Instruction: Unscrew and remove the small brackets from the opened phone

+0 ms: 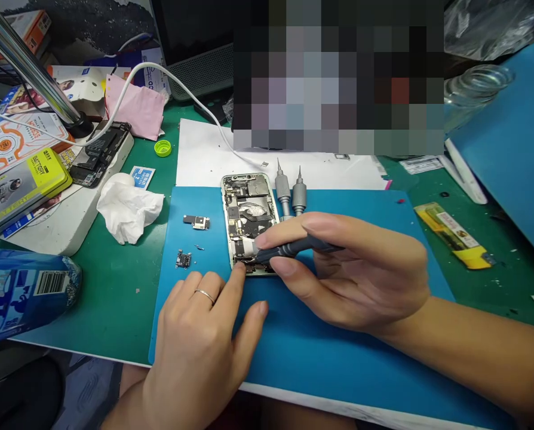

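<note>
An opened smartphone (251, 209) lies on a blue mat (338, 364), its inner boards and cables exposed. My right hand (361, 269) pinches dark tweezers (291, 247) between thumb and fingers, with their tips at the phone's lower end. With thumb apart, my left hand (199, 334) rests its index fingertip on the phone's lower left corner. Left of the phone lie a small metal-and-black part (197, 222), a small dark module (183, 259) and tiny bits. Two grey screwdrivers (299, 191) stand beyond the phone's right side.
Left are a crumpled tissue (130, 206), a green cap (162, 148), a battery box (25, 185), another phone part (99, 152) and a blue packet (25, 292). A white cable (159, 67) arches behind. Right lies a yellow packet (453, 235). The back is pixelated.
</note>
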Available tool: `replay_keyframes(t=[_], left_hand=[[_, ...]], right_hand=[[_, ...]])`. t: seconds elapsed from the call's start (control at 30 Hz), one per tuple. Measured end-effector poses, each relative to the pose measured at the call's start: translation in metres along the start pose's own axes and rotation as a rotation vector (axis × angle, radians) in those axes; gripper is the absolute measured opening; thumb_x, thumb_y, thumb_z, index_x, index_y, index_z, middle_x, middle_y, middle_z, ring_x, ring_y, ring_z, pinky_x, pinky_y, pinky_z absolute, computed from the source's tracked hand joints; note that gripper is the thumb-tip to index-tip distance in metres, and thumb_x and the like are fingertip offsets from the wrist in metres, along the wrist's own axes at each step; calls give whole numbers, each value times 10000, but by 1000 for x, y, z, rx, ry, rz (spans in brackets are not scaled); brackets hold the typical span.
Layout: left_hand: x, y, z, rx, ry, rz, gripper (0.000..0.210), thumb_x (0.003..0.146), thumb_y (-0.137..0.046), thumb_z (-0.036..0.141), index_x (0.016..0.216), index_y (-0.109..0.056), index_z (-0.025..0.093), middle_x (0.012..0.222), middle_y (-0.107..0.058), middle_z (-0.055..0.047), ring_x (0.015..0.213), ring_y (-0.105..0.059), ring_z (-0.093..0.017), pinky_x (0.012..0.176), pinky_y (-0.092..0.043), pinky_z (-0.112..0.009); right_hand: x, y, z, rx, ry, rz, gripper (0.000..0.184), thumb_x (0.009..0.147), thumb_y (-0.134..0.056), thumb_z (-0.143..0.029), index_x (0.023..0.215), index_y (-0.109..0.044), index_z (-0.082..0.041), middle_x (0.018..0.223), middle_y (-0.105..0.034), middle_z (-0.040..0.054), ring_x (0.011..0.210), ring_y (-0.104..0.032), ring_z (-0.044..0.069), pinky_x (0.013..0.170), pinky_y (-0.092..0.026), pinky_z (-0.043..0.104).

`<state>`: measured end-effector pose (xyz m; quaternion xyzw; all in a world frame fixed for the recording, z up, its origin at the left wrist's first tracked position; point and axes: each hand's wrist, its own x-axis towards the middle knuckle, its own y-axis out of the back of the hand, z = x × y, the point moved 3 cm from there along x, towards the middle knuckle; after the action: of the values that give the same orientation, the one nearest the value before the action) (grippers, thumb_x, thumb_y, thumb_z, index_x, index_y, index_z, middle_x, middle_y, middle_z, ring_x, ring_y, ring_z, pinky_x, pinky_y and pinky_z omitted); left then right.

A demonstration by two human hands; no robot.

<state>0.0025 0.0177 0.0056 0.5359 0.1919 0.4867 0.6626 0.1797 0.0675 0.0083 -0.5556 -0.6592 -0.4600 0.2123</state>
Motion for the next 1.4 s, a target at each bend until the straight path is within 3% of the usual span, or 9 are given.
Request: replay_keyframes(t=[0.33,0.47,0.63,0.87,1.03,1.23,1.4], left_hand=[[0,1,-1,-20,-10,10,338,1069,-537,317,1323,-651,126,832,-612,-28,738,-528,-208,651,-439,-372],[0,1,-1,-17,-11,17,329,1069,-537,316,1317,-652,131,829,-614,-26,736,-523,-207,652,-433,-373],[0,1,-1,-22,-10,9,330,1072,-535,321,1322,-642,135,847,-626,-31,748,-529,-206,657,-429,-367],[0,1,-1,-26,-4,1,337,1072,-533,329,1319,-652,133,843,-623,-33,743,-527,-206,651,-435,-370],[0,1,-1,-28,-10,9,339,1068,-541,320,1324,-652,127,839,-622,-31,744,-533,-206,650,-442,-369],[0,2,-1,-32,-14,12,342,1062,-552,312,1324,-652,117,844,-625,-31,742,-535,-207,645,-450,-375],[-1,2,-5,-105,10,44,332,1063,-554,278,1355,-622,135,909,-628,-33,811,-560,-201,722,-473,-361]], right_hand=[[-1,-1,3,-8,-6,25,824,844,-690,48,1569,-441,-256,1193,-759,82,993,-771,172,903,-689,313],[0,0,2,-41,-2,62,778,860,-700,15,1547,-471,-268,1140,-772,75,953,-778,180,852,-700,317],[2,0,1,-12,-4,-2,811,858,-684,29,1565,-445,-289,1155,-784,74,933,-786,193,842,-711,340],[0,-2,1,-42,-19,7,781,888,-684,2,1569,-435,-288,1210,-771,84,967,-787,188,849,-711,322],[-1,-3,2,-32,-7,54,775,873,-695,18,1557,-457,-257,1214,-753,87,985,-778,170,924,-693,309],[-3,-4,4,-26,-29,88,767,860,-707,16,1534,-486,-277,1196,-760,71,985,-783,181,897,-698,305],[-6,-2,4,-26,-21,137,768,848,-701,36,1529,-489,-249,1204,-743,81,969,-777,162,922,-686,293]])
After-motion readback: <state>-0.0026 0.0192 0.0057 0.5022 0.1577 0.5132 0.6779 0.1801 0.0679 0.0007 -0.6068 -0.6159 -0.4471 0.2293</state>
